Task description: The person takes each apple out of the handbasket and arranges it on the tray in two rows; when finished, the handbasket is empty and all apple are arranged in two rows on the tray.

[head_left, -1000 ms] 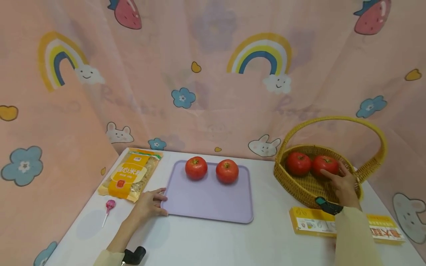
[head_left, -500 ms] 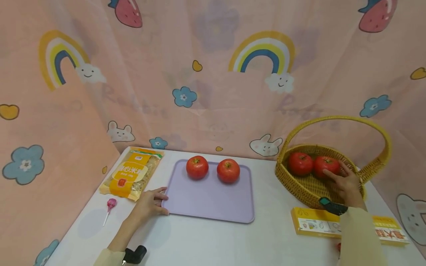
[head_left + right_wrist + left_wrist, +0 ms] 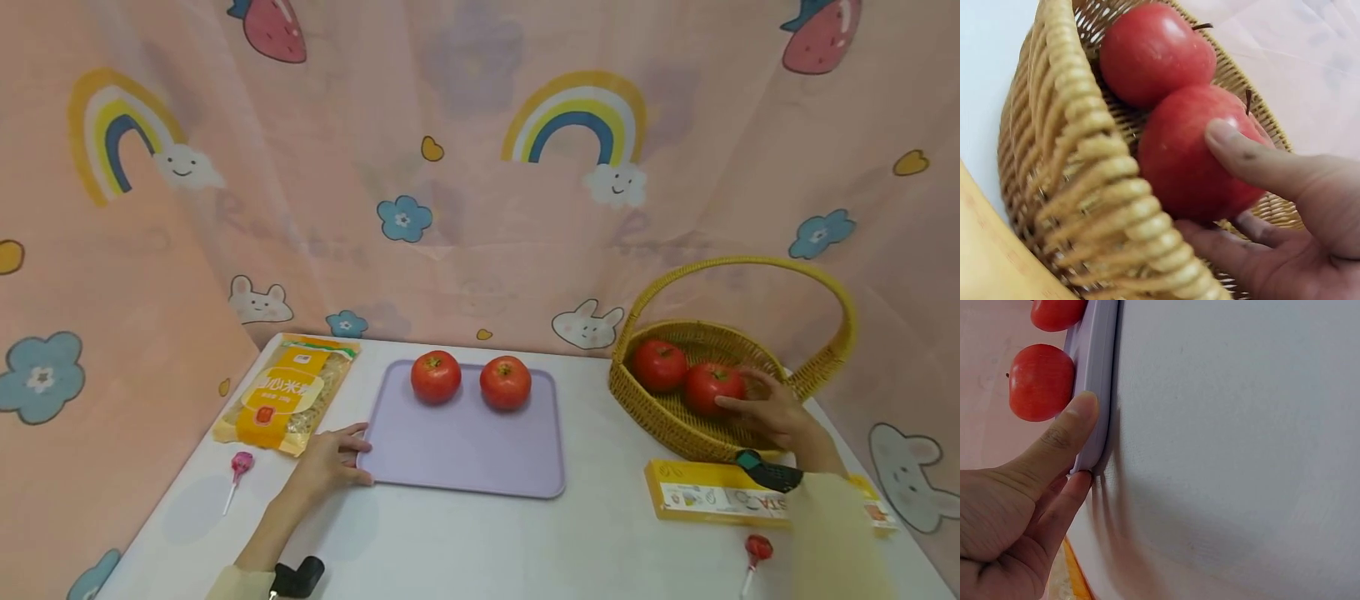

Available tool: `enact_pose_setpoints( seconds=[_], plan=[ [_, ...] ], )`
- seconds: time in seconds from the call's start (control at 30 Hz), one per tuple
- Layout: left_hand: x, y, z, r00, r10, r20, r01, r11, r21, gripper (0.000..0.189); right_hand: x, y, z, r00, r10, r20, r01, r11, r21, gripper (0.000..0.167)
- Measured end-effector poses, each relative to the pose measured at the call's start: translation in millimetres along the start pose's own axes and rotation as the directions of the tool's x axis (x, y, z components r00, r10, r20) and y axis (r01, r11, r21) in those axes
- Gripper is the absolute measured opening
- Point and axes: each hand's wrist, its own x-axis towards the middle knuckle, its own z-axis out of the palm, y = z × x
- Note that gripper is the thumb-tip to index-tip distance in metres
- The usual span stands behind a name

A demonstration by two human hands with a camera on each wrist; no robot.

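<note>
My head camera looks forward and down from above the near side of the tabletop (image 3: pixel 600 533), facing the printed curtain (image 3: pixel 337 125); it stands farthest back and sees widest; the left wrist camera (image 3: pixel 298 577) looks from close behind my left hand (image 3: pixel 326 462) rightward along the near edge of the lilac tray (image 3: pixel 465 450), its picture turned sideways; the right wrist camera (image 3: pixel 767 472) looks leftward into the wicker basket (image 3: pixel 645 412) from very near, also turned; head and left wrist views share that hand, the tray and the tray apples (image 3: pixel 506 383); head and right wrist views share my right hand (image 3: pixel 776 421), the basket and the basket apples (image 3: pixel 711 390).
</note>
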Motion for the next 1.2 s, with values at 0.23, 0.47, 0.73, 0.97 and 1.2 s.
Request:
enact_pose_setpoints(
  seconds=[0.23, 0.47, 0.73, 0.97, 1.2],
  plan=[
    [-0.4, 0.6, 0.2, 1.0, 0.005, 0.004, -0.005, 1.0, -0.029, 0.042, -3.1, -7.6, -2.6, 0.99, 0.009, 0.138, 0.01, 0.99, -0.14, 0.094],
    [-1.6, 1.1, 0.4, 1.0, -0.001, 0.005, 0.001, 1.0, -0.024, 0.041, 21.2, 28.9, -16.9, 0.998, -0.012, 0.064, 0.018, 0.995, -0.101, 0.092],
    [-0.7, 1.3, -0.3, 1.0, -0.009, 0.015, 0.009, 1.0, -0.017, 0.042, 16.6, 21.7, -8.9, 0.999, 0.023, -0.044, -0.026, 0.998, -0.063, 0.092],
    [-1.2, 1.3, 0.7, 1.0, -0.007, 0.005, 0.008, 1.0, -0.014, 0.042, -7.3, -4.6, 5.2, 0.989, 0.071, -0.129, -0.078, 0.996, -0.049, 0.094],
    [-1.9, 0.8, 0.6, 1.0, -0.003, -0.006, 0.003, 1.0, -0.004, 0.041, -10.6, -2.3, 3.2, 0.987, 0.064, -0.148, -0.062, 0.998, 0.022, 0.093]
  ],
)
